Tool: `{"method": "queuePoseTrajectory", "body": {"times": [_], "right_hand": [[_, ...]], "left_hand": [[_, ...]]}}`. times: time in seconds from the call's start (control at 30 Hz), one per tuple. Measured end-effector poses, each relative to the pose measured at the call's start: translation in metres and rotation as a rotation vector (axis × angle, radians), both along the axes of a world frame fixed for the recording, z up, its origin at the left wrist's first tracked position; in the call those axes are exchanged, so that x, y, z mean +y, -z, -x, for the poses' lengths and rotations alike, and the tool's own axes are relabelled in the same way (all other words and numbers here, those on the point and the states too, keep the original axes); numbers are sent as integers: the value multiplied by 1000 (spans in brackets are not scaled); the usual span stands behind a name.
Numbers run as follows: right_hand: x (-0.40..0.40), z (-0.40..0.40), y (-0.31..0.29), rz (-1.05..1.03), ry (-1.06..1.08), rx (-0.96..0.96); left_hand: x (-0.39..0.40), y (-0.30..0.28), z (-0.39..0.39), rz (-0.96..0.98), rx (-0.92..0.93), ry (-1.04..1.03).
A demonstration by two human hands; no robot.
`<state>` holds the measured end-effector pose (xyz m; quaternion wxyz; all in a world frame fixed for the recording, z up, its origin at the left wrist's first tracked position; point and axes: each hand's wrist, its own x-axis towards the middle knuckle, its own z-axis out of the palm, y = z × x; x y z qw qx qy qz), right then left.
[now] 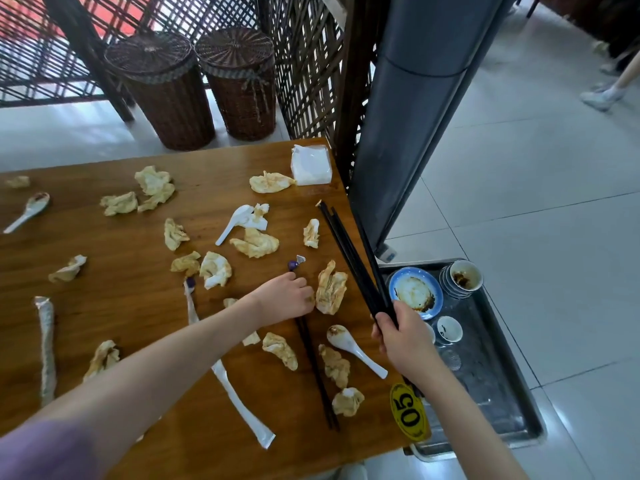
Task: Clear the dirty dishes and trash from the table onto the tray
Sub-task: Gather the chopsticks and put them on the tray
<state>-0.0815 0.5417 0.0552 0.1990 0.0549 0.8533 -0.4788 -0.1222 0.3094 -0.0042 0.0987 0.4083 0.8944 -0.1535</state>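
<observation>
Wooden restaurant table (pixel 131 271), number tag 05 (pixel 408 412) stuck on the near right corner, and it's a mess. Nearest the camera, a long torn chopstick wrapper (pixel 242 400) lies beside a pair of black chopsticks (pixel 317 372) flat on the wood. The left hand (pixel 285 296) is down on the top end of that pair, fingers curled at it, though I can't tell if it's really got a grip. A dirty white spoon (pixel 353 348) sits just right of them, greasy crumpled napkins (pixel 330 287) scattered all round.

Right hand (pixel 403 336) is fisted around a bundle of black chopsticks (pixel 353 258), tips fanning up and away over the table edge. Metal tray (pixel 498 375) sits off the right side, lower down, holding a blue-rimmed saucer (pixel 415 292), stacked sauce cups (pixel 462 278) and a small white cup (pixel 449 330).

Further out: another spoon (pixel 239 221), a pack of clean napkins (pixel 310 165) at the far corner, then two wicker baskets (pixel 166 88) against a lattice screen (pixel 304 64).
</observation>
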Motion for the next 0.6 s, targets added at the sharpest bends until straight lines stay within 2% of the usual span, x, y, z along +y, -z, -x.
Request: {"method": "queuePoseTrajectory", "body": {"times": [0.6], "right_hand": [[-5,-17,7,-16,14,-1]], "left_hand": [[-1,7,-6,64,22,-69]]}}
